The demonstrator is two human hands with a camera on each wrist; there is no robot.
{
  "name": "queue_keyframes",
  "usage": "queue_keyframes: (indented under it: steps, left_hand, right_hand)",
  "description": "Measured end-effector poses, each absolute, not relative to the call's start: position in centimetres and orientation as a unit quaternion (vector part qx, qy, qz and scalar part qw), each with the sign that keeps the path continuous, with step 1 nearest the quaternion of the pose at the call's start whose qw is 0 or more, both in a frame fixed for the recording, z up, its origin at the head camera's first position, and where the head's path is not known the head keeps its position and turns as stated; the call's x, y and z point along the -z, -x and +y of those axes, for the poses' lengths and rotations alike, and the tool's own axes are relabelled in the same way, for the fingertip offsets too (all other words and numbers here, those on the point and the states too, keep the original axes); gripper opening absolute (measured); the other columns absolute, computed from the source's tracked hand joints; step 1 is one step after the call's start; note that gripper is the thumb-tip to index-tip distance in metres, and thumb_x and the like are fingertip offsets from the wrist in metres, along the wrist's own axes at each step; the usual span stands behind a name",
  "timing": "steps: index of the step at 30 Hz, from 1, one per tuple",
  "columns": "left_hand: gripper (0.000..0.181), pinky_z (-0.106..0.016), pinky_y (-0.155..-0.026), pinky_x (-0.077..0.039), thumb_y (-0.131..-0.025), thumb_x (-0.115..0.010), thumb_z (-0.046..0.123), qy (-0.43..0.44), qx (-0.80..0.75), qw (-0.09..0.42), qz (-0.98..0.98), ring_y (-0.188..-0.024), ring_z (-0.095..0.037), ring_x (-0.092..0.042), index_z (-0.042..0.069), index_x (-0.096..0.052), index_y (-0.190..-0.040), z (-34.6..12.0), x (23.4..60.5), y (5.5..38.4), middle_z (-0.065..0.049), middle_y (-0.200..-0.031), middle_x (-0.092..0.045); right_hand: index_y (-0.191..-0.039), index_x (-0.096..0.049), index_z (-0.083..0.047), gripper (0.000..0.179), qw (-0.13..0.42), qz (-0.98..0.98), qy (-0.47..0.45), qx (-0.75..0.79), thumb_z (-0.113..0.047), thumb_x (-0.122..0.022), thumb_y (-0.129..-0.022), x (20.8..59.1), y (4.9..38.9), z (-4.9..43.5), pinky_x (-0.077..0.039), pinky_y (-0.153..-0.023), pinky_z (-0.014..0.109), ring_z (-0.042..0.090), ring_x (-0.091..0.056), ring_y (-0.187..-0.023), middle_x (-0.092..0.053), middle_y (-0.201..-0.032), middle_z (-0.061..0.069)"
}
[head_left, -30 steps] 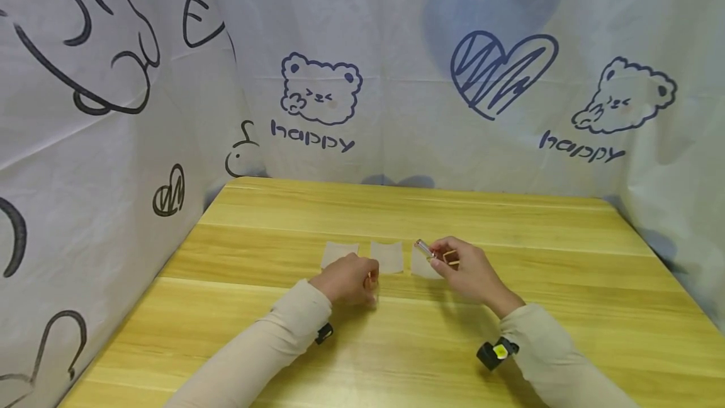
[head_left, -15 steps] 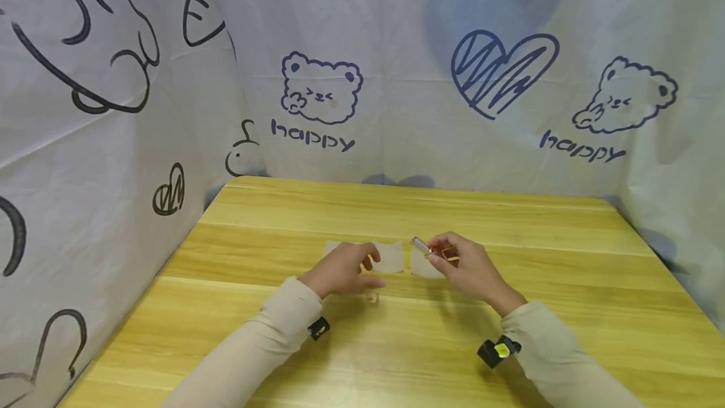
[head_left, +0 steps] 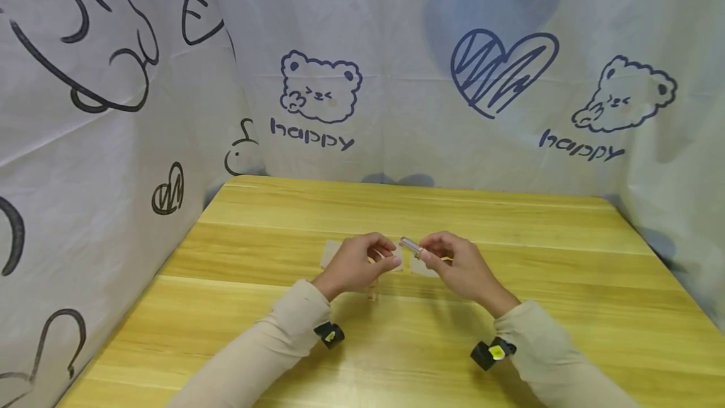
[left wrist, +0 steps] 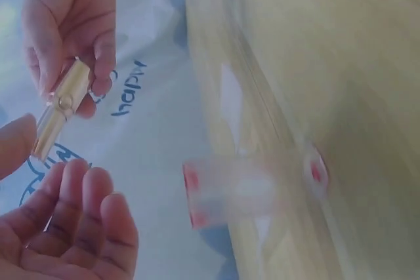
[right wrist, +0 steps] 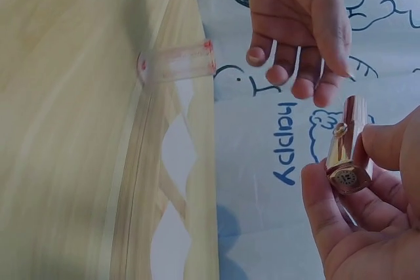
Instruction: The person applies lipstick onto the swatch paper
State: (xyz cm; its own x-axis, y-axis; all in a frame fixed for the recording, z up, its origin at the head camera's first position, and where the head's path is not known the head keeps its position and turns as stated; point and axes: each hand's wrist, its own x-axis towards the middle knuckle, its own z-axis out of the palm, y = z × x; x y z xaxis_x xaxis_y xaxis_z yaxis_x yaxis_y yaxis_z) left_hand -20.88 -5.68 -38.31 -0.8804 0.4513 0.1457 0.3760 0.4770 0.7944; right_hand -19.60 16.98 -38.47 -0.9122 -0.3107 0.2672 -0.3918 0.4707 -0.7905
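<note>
My right hand [head_left: 461, 264] holds a shiny gold lipstick tube [right wrist: 351, 139] between thumb and fingers, above the table. A round label shows on the tube's end and a small round knob on its side. Facing it, my left hand [head_left: 358, 263] has relaxed, slightly bent fingers and holds nothing; its thumb and fingertips are close to the tube's far end. Below the left hand, a clear cap [left wrist: 243, 191] with red smears at its rim stands upright on the wooden table [head_left: 362, 357]. In the head view the left hand partly hides this cap.
Three pale paper squares lie in a row behind the hands: a left one [head_left: 330, 250], a middle one partly covered by the left hand, and a right one [head_left: 421, 267]. White cloth [head_left: 396, 30] with drawings hangs behind the table and along its sides.
My left hand has let go of the clear cap, leaving it standing on the table, then risen and moved right toward the tube. My right hand has moved slightly left with the lipstick tube.
</note>
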Motion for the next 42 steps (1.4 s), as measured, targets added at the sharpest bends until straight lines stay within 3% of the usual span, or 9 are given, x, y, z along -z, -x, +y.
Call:
queue_keyframes:
  steps: [6,12,14,19,23,34,42]
  left_hand:
    - [0.029,-0.031,-0.074,-0.052,-0.094,-0.067,0.028,-0.196,-0.547,0.057,0.812,-0.087,-0.016,-0.061,0.006,-0.067,-0.112,-4.8,38.3,20.5,-0.001,-0.1,-0.066]
    - [0.031,-0.044,-0.077,-0.054,-0.095,-0.066,0.027,-0.162,-0.631,0.051,0.757,-0.088,-0.022,-0.061,0.002,-0.066,-0.113,-3.9,38.4,19.9,-0.005,-0.101,-0.064]
    - [0.031,-0.044,-0.075,-0.054,-0.096,-0.065,0.026,-0.147,-0.659,0.053,0.736,-0.088,-0.025,-0.061,0.001,-0.065,-0.113,-3.5,38.3,19.8,-0.007,-0.101,-0.064]
    - [0.032,-0.03,-0.069,-0.054,-0.096,-0.063,0.025,-0.09,-0.719,0.078,0.685,-0.084,-0.021,-0.059,-0.002,-0.063,-0.112,-2.9,38.4,19.8,-0.009,-0.098,-0.062]
    - [0.032,-0.027,-0.067,-0.053,-0.096,-0.063,0.024,-0.065,-0.75,0.085,0.653,-0.083,-0.018,-0.059,-0.005,-0.061,-0.111,-2.5,38.5,19.8,-0.011,-0.097,-0.063]
    - [0.024,-0.027,-0.065,-0.052,-0.095,-0.065,0.015,-0.06,-0.778,0.038,0.625,-0.078,-0.015,-0.057,-0.006,-0.062,-0.105,-1.8,38.3,19.6,-0.004,-0.088,-0.062]
    - [0.024,-0.024,-0.062,-0.052,-0.094,-0.067,0.02,-0.016,-0.801,0.047,0.597,-0.074,-0.013,-0.058,-0.002,-0.061,-0.102,-1.6,37.9,19.5,-0.003,-0.086,-0.061]
  right_hand:
    - [-0.115,-0.062,0.002,0.022,-0.01,-0.828,-0.188,-0.528,-0.013,-0.057,-0.099,38.2,19.6,16.6,-0.056,-0.078,0.041,0.031,-0.067,-0.09,-0.067,-0.1,0.013]
    - [-0.118,-0.059,0.008,0.028,-0.035,-0.795,-0.194,-0.573,-0.014,-0.05,-0.103,38.0,19.7,16.3,-0.056,-0.079,0.032,0.028,-0.067,-0.092,-0.063,-0.107,0.021]
    - [-0.118,-0.059,0.007,0.028,-0.03,-0.798,-0.195,-0.57,-0.016,-0.051,-0.103,37.9,19.5,16.2,-0.056,-0.079,0.032,0.026,-0.067,-0.091,-0.063,-0.106,0.02]
    - [-0.116,-0.063,0.001,0.027,0.002,-0.825,-0.19,-0.533,-0.021,-0.059,-0.099,37.8,19.3,16.1,-0.056,-0.075,0.032,0.024,-0.066,-0.088,-0.067,-0.101,0.011]
    - [-0.115,-0.064,-0.001,0.027,0.015,-0.83,-0.191,-0.524,-0.022,-0.061,-0.098,37.8,19.2,15.9,-0.056,-0.072,0.034,0.025,-0.066,-0.084,-0.067,-0.099,0.009]
    - [-0.116,-0.062,0.002,0.026,0.006,-0.815,-0.206,-0.541,-0.018,-0.054,-0.101,37.7,19.3,15.6,-0.056,-0.076,0.031,0.021,-0.067,-0.085,-0.066,-0.103,0.014]
    - [-0.112,-0.064,0.001,0.021,0.102,-0.827,-0.226,-0.504,-0.012,-0.065,-0.094,38.0,19.2,15.2,-0.056,-0.074,0.027,0.022,-0.066,-0.09,-0.067,-0.1,0.01]
